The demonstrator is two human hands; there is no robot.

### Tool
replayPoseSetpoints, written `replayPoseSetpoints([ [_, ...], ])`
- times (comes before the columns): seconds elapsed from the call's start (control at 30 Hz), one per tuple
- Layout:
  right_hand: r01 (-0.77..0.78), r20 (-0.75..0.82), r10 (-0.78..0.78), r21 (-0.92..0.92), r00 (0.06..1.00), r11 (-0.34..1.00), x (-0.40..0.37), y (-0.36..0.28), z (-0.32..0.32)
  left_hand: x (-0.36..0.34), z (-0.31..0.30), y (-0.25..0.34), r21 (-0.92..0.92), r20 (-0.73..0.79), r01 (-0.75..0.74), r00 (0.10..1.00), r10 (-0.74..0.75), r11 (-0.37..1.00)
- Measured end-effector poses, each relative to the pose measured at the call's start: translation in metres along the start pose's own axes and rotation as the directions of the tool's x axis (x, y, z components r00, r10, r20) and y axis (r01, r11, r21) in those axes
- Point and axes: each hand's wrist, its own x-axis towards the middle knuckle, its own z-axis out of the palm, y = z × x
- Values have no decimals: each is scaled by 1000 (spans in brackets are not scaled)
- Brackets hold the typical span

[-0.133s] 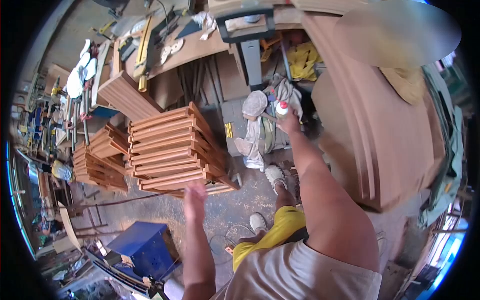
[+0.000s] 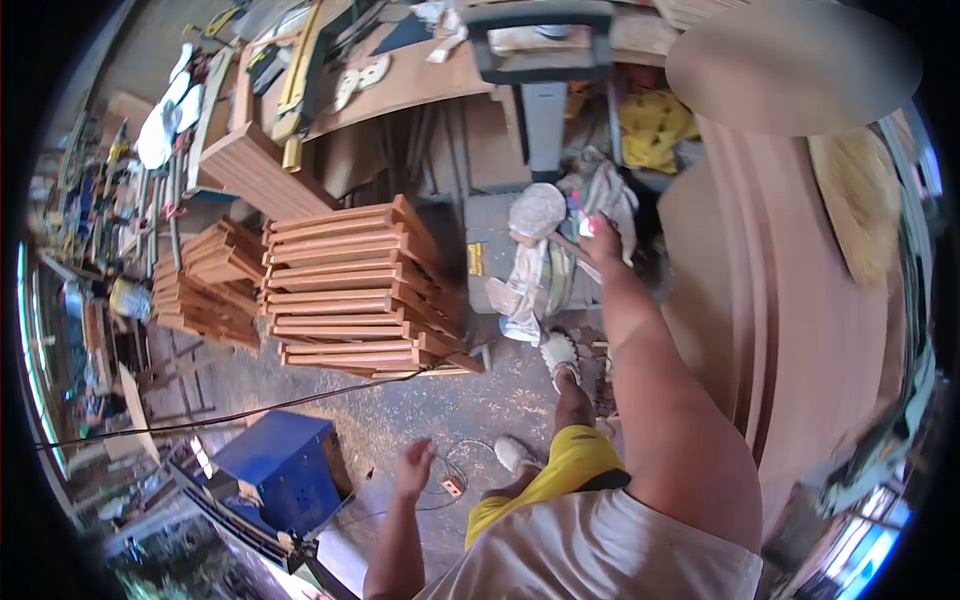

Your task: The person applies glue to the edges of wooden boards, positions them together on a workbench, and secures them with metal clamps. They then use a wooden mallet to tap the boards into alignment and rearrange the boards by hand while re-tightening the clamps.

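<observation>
My right hand [image 2: 602,243] is stretched out ahead over a grey crate-like box [image 2: 490,215], closed around a small white bottle with a red cap [image 2: 589,227]. Most of the bottle is hidden by my fingers. Close by on the box lie a round, pale, dusty pad-like thing [image 2: 538,210] and crumpled cloths [image 2: 606,190]. Low in front of my body, my left hand [image 2: 415,467] is in the air with nothing in it, its fingers loosely bent and the thumb apart.
Slatted wooden frames [image 2: 340,290] are stacked to the left of the box. A blue metal cabinet [image 2: 285,455] stands at lower left, and a dark cable [image 2: 200,430] crosses in front. Large wooden panels [image 2: 820,330] rise on the right. A cord with a socket [image 2: 453,486] lies on the floor.
My left hand has dropped from beside the stacked frames toward my body. The right hand still grips the bottle, which is now more covered by the fingers. The view has shifted slightly.
</observation>
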Motion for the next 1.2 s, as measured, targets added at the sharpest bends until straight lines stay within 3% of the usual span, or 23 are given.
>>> replayPoseSetpoints([
  [0.03, -14, 163, 22, -49, 986, 999, 17, 14, 8, -19, -9, -12, 79, 32, 39, 999, -41, 996],
  [0.17, 101, 49, -100, -12, 994, 995, 16, 10, 16, -70, -50, -12, 182, -35, 204, 979, -201, 962],
  [0.23, 92, 90, -94, 27, 991, 995, 7, -6, 7, -92, -68, 8, 354, 56, 262, 952, -300, 898],
  [0.27, 170, -8, -171, 146, 985, 975, 10, 14, 23, -98, -72, 14, 319, 27, 274, 954, -298, 907],
  [0.3, 56, -19, -53, 216, 998, 975, -5, -13, 5, -102, -76, 20, 415, 89, 253, 945, -316, 874],
  [0.33, 149, -102, -130, 208, 986, 967, -13, -20, 3, -104, -77, 21, 505, 149, 219, 931, -334, 835],
  [0.43, 284, 33, -304, 269, 952, 920, -51, -63, -6, -103, -60, 8, 196, 101, 208, 968, -230, 958],
  [0.47, 155, 175, -274, 498, 946, 853, -68, -81, -3, -103, -51, 2, 143, 57, 218, 972, -228, 965],
  [0.5, 219, 255, -382, 495, 888, 841, -98, -111, -13, -108, -44, 0, 109, 33, 209, 976, -214, 972],
  [0.53, 376, 355, -490, 344, 796, 860, -130, -149, -33, -111, -38, 2, 124, -10, 150, 989, -150, 981],
  [0.57, 471, 352, -625, 433, 697, 768, -153, -151, -9, -113, -35, 3, 143, -52, 92, 995, -85, 985],
  [0.6, 443, 433, -684, 535, 588, 719, -185, -180, -13, -117, -34, 3, 166, -93, 37, 995, -22, 985],
  [0.67, 47, 719, -534, 576, 446, 816, -259, -240, -26, -124, -41, 1, 174, -233, -56, 968, 97, 983],
  [0.7, 295, 712, -645, 576, 277, 763, -295, -270, -37, -132, -46, -2, 223, -340, -113, 922, 186, 968],
  [0.73, 549, 588, -800, 630, 123, 548, -331, -288, -39, -139, -54, -3, 259, -413, -194, 863, 290, 946],
  [0.77, 513, 632, -774, 653, 37, 558, -372, -314, -48, -138, -68, -1, 307, -481, -269, 784, 393, 913],
  [0.83, 349, 703, -710, 674, -30, 652, -438, -339, -35, -148, -105, -5, 404, -461, -458, 646, 609, 792],
  [0.87, 67, 838, -543, 545, -55, 836, -471, -362, -35, -161, -124, -1, 315, -411, -471, 715, 566, 824],
  [0.9, 95, 784, -614, 621, -92, 778, -495, -376, -21, -173, -147, 1, 233, -356, -479, 768, 533, 846],
  [0.97, 332, 708, -706, 669, -13, 665, -546, -410, -6, -185, -188, -27, 202, -405, -469, 759, 510, 860],
  [1.03, 183, 789, -612, 611, -57, 770, -587, -449, 4, -190, -215, -63, 152, -445, -459, 759, 475, 875],
  [1.1, -11, 723, -676, 682, -142, 732, -626, -476, 22, -190, -239, -108, -203, -588, -549, 731, 348, 811],
  [1.2, 142, 677, -698, 734, -235, 664, -655, -507, 43, -217, -268, -151, -314, -653, -551, 717, 245, 773],
])
